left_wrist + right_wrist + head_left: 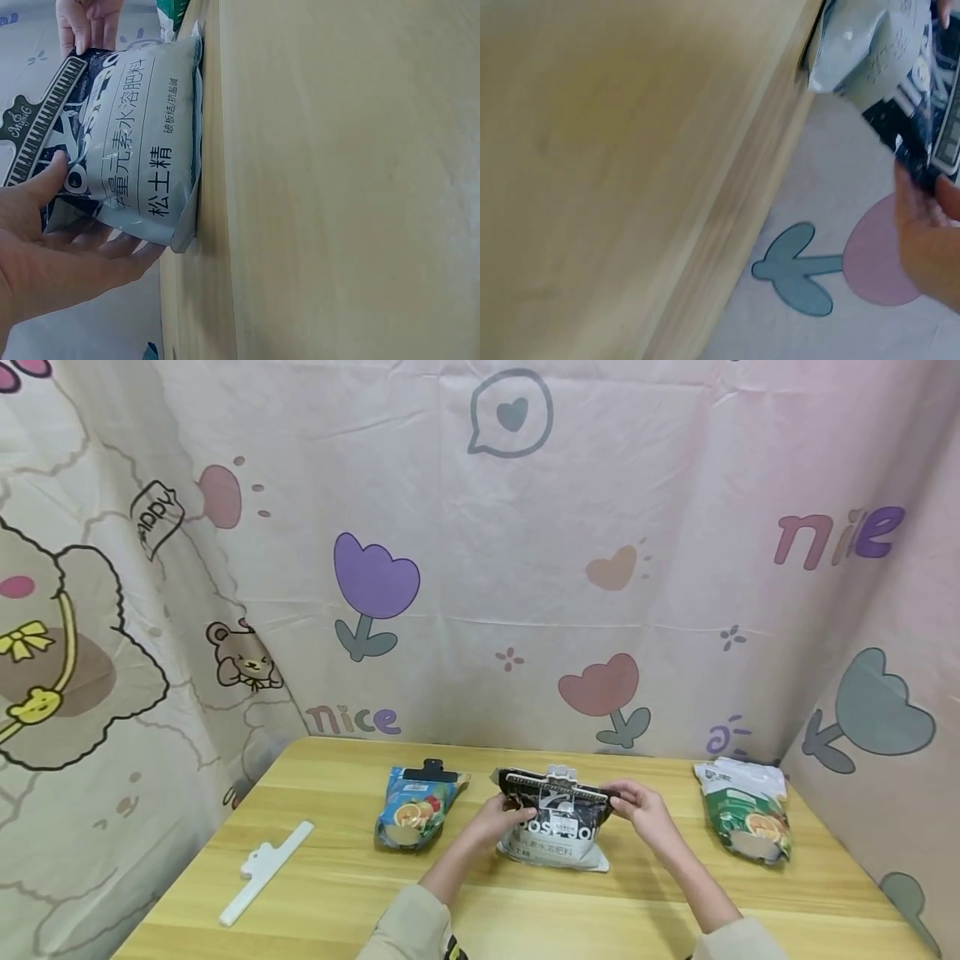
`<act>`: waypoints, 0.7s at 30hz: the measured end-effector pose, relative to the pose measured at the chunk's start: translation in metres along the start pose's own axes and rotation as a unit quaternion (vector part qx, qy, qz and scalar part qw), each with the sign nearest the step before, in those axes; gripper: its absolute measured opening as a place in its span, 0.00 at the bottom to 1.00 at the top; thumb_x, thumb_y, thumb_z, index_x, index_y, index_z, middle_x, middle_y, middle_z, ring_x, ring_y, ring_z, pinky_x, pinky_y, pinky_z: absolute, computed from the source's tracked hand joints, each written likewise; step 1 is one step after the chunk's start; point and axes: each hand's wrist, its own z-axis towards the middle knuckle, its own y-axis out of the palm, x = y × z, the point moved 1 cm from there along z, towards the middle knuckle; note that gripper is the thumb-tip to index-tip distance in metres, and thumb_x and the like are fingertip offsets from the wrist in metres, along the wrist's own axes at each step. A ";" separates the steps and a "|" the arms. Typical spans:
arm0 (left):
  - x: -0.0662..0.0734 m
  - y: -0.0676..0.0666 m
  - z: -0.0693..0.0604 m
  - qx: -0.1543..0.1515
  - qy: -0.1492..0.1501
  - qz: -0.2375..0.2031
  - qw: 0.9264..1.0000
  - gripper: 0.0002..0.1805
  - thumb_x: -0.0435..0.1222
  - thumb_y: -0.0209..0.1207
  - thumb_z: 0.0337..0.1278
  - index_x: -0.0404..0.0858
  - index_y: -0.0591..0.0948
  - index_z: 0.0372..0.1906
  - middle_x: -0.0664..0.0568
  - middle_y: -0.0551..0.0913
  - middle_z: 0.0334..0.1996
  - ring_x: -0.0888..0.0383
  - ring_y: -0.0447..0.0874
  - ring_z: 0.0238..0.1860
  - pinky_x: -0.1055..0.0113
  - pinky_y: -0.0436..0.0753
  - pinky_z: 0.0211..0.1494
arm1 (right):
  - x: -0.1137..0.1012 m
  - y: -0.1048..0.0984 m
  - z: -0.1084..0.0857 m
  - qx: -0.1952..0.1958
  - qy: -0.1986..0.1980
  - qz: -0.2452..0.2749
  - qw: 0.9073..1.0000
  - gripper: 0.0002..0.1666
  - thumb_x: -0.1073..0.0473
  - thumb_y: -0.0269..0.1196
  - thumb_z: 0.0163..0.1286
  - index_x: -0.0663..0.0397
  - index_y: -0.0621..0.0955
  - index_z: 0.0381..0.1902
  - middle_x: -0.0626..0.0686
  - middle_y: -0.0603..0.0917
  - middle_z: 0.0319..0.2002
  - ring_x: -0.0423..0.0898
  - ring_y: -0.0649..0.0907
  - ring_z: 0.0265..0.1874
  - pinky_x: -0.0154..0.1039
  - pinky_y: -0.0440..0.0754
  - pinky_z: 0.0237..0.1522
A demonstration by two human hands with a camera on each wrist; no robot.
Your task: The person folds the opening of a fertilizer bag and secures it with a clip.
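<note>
Gripping clipped bag (pixel 557 843), fingers (pixel 133 262) partly curled

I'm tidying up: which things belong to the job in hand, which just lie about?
In the job:
black-and-white plastic pouch, held by left hand and right hand
black-and-white piano-patterned clip along its top

Apparently lying about:
long white clip
blue fruit-print plastic pouch, black clip on it
green-and-white plastic pouch

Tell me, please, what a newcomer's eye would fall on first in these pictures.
The black-and-white bag on the table probably comes first, held between the left hand and right hand, with a piano-patterned clip across its top. The purple tulip on the backdrop, left of centre, likely follows.
</note>
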 end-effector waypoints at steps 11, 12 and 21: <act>-0.001 0.000 -0.001 -0.009 -0.020 -0.019 1.000 0.37 0.31 0.62 0.51 0.19 0.58 0.62 0.26 0.62 0.59 0.31 0.57 0.60 0.43 0.56 0.62 | 0.008 0.020 -0.020 -0.144 0.112 -0.023 0.983 0.36 0.67 0.59 0.59 0.88 0.55 0.54 0.77 0.70 0.48 0.65 0.75 0.46 0.53 0.74 0.49; 0.000 0.001 -0.001 -0.010 -0.021 -0.012 1.000 0.39 0.31 0.63 0.50 0.19 0.57 0.62 0.26 0.62 0.59 0.31 0.57 0.60 0.43 0.56 0.62 | 0.008 0.022 -0.020 -0.136 0.112 -0.032 0.984 0.35 0.67 0.60 0.58 0.88 0.56 0.54 0.76 0.71 0.46 0.65 0.75 0.45 0.53 0.74 0.48; -0.001 0.004 -0.002 -0.005 -0.016 0.048 0.999 0.39 0.31 0.64 0.47 0.18 0.58 0.61 0.26 0.65 0.57 0.31 0.60 0.58 0.43 0.58 0.61 | 0.005 0.030 -0.017 -0.083 0.142 -0.074 0.984 0.29 0.70 0.61 0.56 0.82 0.62 0.50 0.68 0.74 0.41 0.60 0.78 0.39 0.51 0.77 0.43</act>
